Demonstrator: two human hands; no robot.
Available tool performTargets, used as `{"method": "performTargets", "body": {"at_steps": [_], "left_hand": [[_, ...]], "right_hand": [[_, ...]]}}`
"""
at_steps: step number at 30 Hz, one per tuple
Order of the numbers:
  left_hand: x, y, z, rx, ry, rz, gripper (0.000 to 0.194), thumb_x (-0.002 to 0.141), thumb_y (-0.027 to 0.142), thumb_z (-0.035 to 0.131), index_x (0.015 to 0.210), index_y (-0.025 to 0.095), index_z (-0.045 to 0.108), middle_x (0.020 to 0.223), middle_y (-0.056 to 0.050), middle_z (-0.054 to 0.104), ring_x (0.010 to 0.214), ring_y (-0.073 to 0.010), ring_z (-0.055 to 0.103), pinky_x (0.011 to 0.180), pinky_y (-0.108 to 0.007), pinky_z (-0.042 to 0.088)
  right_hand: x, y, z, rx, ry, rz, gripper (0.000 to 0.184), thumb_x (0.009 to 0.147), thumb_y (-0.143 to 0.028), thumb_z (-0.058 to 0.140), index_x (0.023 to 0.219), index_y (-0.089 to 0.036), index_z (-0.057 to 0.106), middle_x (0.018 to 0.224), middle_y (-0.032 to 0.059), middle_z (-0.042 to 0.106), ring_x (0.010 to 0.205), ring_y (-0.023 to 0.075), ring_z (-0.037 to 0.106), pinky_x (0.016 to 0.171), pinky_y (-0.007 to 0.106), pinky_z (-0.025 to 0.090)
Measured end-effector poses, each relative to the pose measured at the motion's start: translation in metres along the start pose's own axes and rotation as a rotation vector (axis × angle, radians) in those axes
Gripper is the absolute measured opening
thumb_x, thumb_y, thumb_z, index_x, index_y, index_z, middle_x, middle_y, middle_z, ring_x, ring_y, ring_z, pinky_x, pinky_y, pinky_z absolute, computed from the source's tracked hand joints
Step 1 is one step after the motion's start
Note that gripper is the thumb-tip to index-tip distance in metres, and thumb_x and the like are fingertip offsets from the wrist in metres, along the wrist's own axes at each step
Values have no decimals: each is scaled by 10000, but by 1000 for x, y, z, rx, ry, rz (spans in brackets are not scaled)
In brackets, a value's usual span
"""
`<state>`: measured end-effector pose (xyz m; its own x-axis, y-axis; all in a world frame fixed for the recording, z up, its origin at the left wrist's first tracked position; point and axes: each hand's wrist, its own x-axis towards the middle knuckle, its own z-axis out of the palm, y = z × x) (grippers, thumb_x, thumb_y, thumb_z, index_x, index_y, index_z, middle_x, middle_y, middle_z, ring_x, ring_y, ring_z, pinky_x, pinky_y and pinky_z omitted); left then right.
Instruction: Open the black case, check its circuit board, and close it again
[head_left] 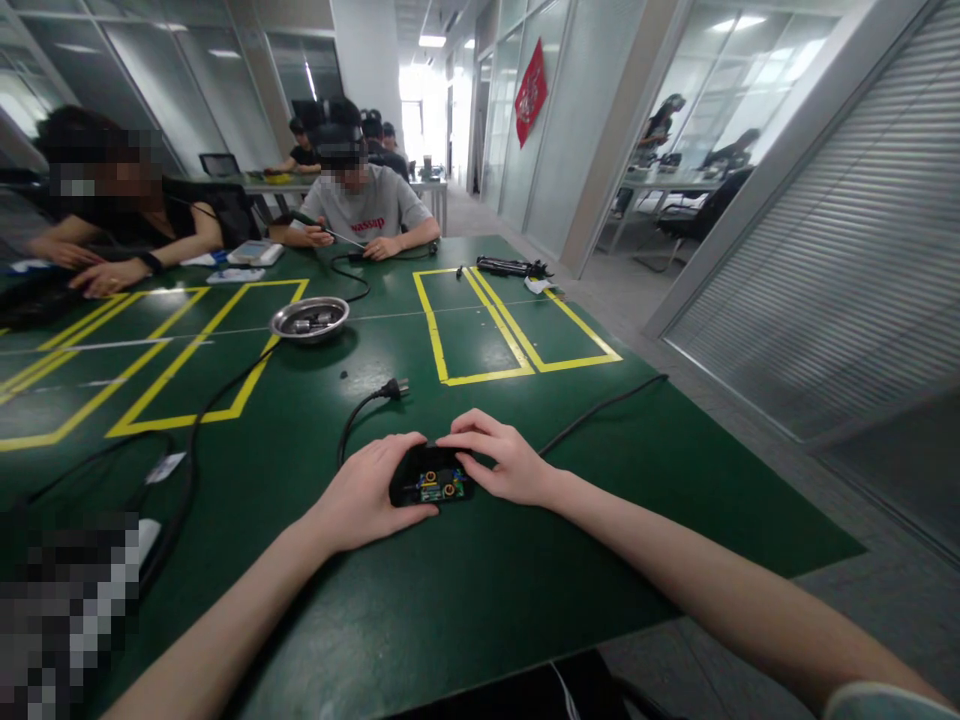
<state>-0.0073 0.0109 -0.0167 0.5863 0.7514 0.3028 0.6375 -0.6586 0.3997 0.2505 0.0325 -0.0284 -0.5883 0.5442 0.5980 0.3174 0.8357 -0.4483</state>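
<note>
A small black plastic case (405, 492) lies on the green table, its open side up. Inside it shows a circuit board (439, 485) with two copper-coloured ring coils. My left hand (371, 492) is wrapped round the case's left side, thumb along the near edge and fingers at the far edge. On the right, my right hand (504, 462) has its fingers bent over the far right corner of the case, touching it. Those fingertips partly hide the corner, so anything small under them cannot be made out. A black power plug (394, 389) on a cord lies just beyond the hands.
A metal bowl (310, 320) with metal parts stands further left. Yellow tape (487, 378) marks rectangles on the green table (600, 540). Black cables (600, 408) run on both sides. A folded black tripod-like item (514, 267) lies at the far edge. Two people sit across and left.
</note>
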Motion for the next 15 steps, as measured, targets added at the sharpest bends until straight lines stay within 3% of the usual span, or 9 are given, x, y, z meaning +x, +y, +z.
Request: {"method": "performTargets", "body": {"at_steps": [7,15], "left_hand": [[0,4,-1,-47,-9,-35,649,773,425,822,1326,220,553,1219,-118,727,1084,-310,724,951,-437,586],[4,11,-4,-59,-60,47,262,867,376,756,998,218,595,979,-51,708,880,-225,684,752,-318,529]], "right_hand": [[-1,-2,-1,13,9,-37,380,984,-154,548,1342,-228,652,1132,100,618,1012,201,640,861,351,600],[1,-10,-4,59,-28,-139,105,954,-203,642,1026,-197,718,977,80,684,902,192,657,789,332,574]]}}
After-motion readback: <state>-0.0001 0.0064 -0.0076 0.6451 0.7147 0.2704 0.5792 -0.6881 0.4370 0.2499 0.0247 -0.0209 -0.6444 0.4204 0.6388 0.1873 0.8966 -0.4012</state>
